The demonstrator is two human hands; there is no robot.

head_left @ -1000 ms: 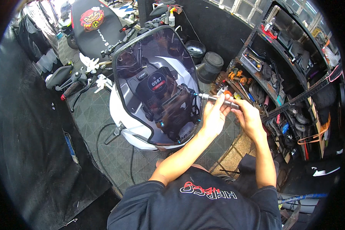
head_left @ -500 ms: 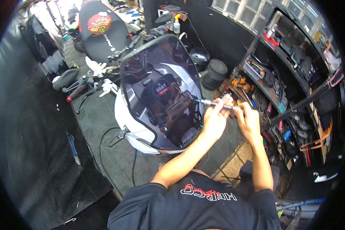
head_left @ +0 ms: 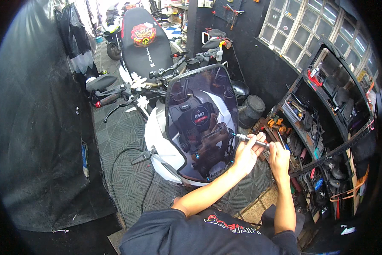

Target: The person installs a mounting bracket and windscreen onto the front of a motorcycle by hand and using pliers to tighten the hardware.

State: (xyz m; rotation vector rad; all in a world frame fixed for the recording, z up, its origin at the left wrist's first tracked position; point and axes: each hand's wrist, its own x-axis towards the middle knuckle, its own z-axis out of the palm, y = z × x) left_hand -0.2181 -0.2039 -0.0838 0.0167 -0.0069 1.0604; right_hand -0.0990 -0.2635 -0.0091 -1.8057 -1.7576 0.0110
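A socket driver [head_left: 256, 141] with a silver socket and a dark shaft reaches from my hands to a blue bolt [head_left: 233, 134] at the right edge of a tinted windscreen [head_left: 199, 91]. The windscreen stands on the white front of a motor scooter [head_left: 157, 131]. My left hand [head_left: 248, 155] is closed around the middle of the driver, its palm partly turned up. At the driver's outer end, my right hand [head_left: 279, 160] pinches it between curled fingers. More blue bolts show lower on the windscreen; behind it is a dark instrument display [head_left: 200, 115].
To the right stands a metal shelf rack [head_left: 312, 159] crowded with tools and parts. A dark bucket [head_left: 252, 108] sits beyond the windscreen. At the left, a turn signal [head_left: 142, 157] sticks out above a black cable [head_left: 112, 182], near a hanging black sheet [head_left: 38, 127].
My view has tilted upward, so the scooter, rack and hands sit lower and further right in the picture. Both hands still hold the socket driver at the same bolt.
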